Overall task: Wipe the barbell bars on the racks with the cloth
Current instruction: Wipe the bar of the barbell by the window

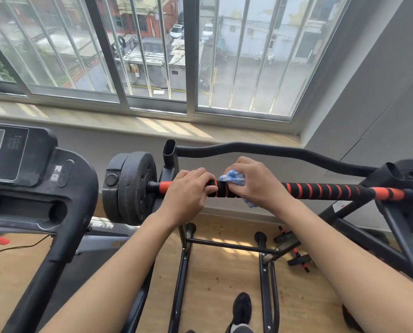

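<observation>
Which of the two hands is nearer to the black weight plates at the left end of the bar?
Left. The left hand grips the black-and-orange striped bar close beside the black round weight plates; the right hand, holding the blue-and-white cloth, is farther along the bar.

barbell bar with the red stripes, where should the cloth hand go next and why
Probably slide the right hand and its blue cloth rightward along the barbell bar. The cloth sits wrapped on the bar just beside the left hand, which grips the bar, and a long striped stretch toward the right-hand rack lies uncovered ahead of it.
</observation>
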A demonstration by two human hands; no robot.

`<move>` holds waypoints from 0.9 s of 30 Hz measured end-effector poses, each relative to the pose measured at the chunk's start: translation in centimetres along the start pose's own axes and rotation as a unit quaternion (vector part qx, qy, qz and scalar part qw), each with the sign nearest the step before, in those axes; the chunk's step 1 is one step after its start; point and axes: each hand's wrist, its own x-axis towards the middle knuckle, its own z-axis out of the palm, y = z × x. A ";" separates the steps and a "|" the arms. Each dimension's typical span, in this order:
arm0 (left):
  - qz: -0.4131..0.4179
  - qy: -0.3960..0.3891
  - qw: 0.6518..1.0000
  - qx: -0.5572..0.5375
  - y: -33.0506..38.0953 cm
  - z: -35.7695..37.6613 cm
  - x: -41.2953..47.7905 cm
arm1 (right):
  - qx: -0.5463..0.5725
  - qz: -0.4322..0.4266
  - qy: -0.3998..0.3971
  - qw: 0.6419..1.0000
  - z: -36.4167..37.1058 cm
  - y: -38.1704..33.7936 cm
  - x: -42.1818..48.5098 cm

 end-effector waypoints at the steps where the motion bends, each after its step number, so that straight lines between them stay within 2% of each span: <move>1: -0.003 -0.019 1.000 0.000 -0.3 -0.2 0.7 | -0.005 -0.002 0.000 1.000 -0.1 0.0 -0.1; 4: 0.035 -0.051 0.998 0.024 -1.3 -0.4 2.1 | -0.016 -0.007 0.000 1.000 -0.2 -0.1 -0.3; 7: 0.075 -0.027 0.997 0.021 -1.5 -0.3 2.4 | -0.017 -0.005 -0.001 1.000 -0.3 0.0 0.1; 12: 0.078 0.011 0.996 0.039 -0.8 -0.1 0.8 | -0.014 0.010 0.013 1.000 0.2 0.0 1.0; 15: 0.070 0.018 0.997 -0.014 -1.0 -0.1 0.1 | -0.015 -0.003 0.001 1.000 0.1 0.4 0.9; 18: 0.042 -0.026 0.997 -0.057 -1.1 -0.9 1.0 | 0.008 -0.032 -0.025 0.999 -0.2 1.0 0.7; 24: -0.036 -0.177 0.975 -0.130 -1.6 -3.1 4.6 | 0.029 -0.064 -0.062 0.996 -1.1 1.8 1.1; 27: -0.040 -0.187 0.978 -0.088 -1.3 -2.9 4.6 | 0.032 -0.049 -0.056 0.997 -1.0 1.9 1.5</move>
